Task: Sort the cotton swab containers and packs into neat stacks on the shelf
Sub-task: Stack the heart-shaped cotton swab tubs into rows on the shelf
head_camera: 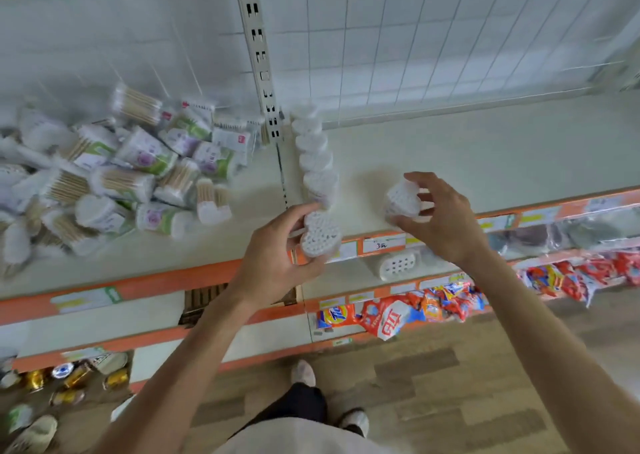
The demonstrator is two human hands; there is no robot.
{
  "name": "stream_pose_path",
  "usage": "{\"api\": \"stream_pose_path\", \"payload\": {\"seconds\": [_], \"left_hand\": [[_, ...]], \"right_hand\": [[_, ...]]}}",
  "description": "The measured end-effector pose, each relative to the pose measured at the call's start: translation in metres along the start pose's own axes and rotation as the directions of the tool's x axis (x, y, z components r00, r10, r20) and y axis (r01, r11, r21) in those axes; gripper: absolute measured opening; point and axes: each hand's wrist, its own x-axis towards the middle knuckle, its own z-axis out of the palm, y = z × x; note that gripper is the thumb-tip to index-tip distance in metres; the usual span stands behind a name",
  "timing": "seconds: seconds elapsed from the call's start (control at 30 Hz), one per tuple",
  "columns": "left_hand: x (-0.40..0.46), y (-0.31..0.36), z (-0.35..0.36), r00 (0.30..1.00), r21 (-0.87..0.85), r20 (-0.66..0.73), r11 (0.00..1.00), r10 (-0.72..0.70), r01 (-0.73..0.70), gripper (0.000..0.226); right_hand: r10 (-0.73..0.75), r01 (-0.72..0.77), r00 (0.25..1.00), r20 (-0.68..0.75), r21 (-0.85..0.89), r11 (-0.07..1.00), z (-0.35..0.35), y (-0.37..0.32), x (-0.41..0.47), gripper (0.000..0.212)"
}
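Note:
My left hand [273, 256] grips a heart-shaped clear container of white cotton swabs [320, 233] at the shelf's front edge. My right hand [440, 218] holds a second heart-shaped container [403, 199] standing on the shelf [485, 162]. A row of several heart-shaped containers [313, 152] runs from the back of the shelf toward my left hand. A loose heap of swab packs and containers [114, 176] lies on the left shelf section.
A slotted metal upright [258, 51] divides the two shelf sections. A wire grid [433, 31] backs the right section. Lower shelves hold a white soap dish [398, 263], detergent bags [415, 310] and cans [69, 377]. My feet stand on the wooden floor.

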Motion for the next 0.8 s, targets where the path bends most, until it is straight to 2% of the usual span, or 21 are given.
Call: {"api": "stream_pose_path", "payload": {"seconds": [0.17,0.4,0.63,0.8], "left_hand": [[0.038,0.008,-0.006,0.999,0.022,-0.046,1.000,0.023,-0.022,0.069],[0.095,0.016,0.014,0.987,0.043,-0.041,0.987,0.157,-0.155,0.070],[0.126,0.019,0.032,0.995,0.020,0.001,0.995,0.096,-0.096,0.072],[0.135,0.029,0.043,0.998,0.012,-0.019,0.998,0.067,-0.067,0.073]], "right_hand": [[-0.026,0.042,0.987,-0.161,0.098,0.994,-0.030,0.005,0.047,0.064],[-0.016,0.013,0.998,-0.061,-0.055,0.998,-0.030,0.032,0.058,0.068],[-0.002,-0.002,0.999,-0.048,-0.088,0.996,-0.050,0.057,0.087,0.068],[0.019,-0.022,0.999,-0.032,-0.112,0.993,-0.051,0.079,0.115,0.068]]}}
